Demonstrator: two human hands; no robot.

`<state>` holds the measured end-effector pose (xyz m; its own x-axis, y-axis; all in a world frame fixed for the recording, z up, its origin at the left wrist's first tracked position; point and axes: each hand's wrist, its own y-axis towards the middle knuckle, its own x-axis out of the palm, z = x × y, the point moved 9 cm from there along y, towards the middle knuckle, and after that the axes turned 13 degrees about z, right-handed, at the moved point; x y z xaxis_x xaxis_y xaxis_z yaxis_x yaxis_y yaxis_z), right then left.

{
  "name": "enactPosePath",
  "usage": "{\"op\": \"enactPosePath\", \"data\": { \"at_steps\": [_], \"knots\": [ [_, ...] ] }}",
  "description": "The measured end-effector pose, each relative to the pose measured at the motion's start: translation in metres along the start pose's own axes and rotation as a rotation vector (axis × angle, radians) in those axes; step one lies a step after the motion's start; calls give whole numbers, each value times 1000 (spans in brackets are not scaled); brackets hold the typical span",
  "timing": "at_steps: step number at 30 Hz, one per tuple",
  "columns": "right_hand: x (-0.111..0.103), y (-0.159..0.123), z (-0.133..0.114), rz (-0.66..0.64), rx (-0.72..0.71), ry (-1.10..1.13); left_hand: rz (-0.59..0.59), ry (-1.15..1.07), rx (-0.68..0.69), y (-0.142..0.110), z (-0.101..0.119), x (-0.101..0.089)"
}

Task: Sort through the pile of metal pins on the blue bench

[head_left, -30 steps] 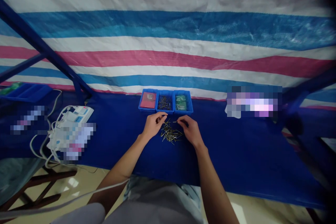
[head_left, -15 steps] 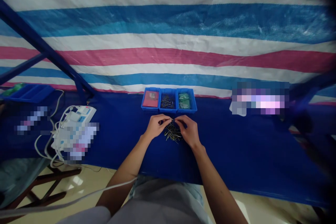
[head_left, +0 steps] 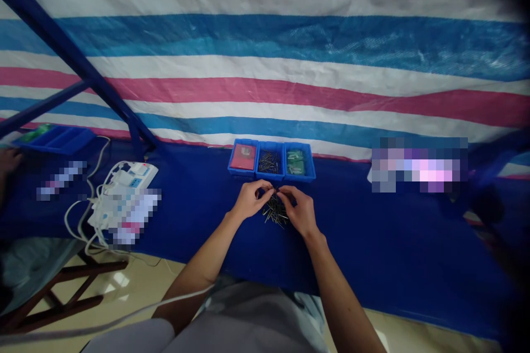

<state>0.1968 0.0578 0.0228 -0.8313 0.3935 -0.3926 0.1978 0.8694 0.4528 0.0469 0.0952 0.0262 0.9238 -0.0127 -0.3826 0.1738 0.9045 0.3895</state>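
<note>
My left hand (head_left: 251,199) and my right hand (head_left: 301,207) are closed in pinches, fingertips almost meeting above the table. Between them is a thin piece that looks like a screw, mostly hidden by the fingers. Just below the fingertips lies a loose pile of long, thin, brass and dark screws (head_left: 276,214). Behind the hands, three blue bins stand side by side. The left bin (head_left: 231,170) holds a flat red packet (head_left: 243,156), the middle one dark screws (head_left: 269,162), and the right one green packets (head_left: 295,162) with pale small parts.
A white power strip (head_left: 146,175) with tangled cables lies on the blue table (head_left: 199,176) to the left, near blurred items. Farther left is another blue tray (head_left: 74,140), with a person's hand (head_left: 9,161) near it. A striped sheet (head_left: 265,88) hangs behind.
My left hand has come over to the thin piece in my right hand, and the fingertips have drawn together. The view has shifted slightly left. Another person's hand has appeared at far left.
</note>
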Motion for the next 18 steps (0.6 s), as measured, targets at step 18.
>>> {"op": "enactPosePath", "data": {
  "at_steps": [18],
  "knots": [
    [3, 1, -10, -57, -72, 6, -97, 66, 89, -1, 3, 9]
  ]
}}
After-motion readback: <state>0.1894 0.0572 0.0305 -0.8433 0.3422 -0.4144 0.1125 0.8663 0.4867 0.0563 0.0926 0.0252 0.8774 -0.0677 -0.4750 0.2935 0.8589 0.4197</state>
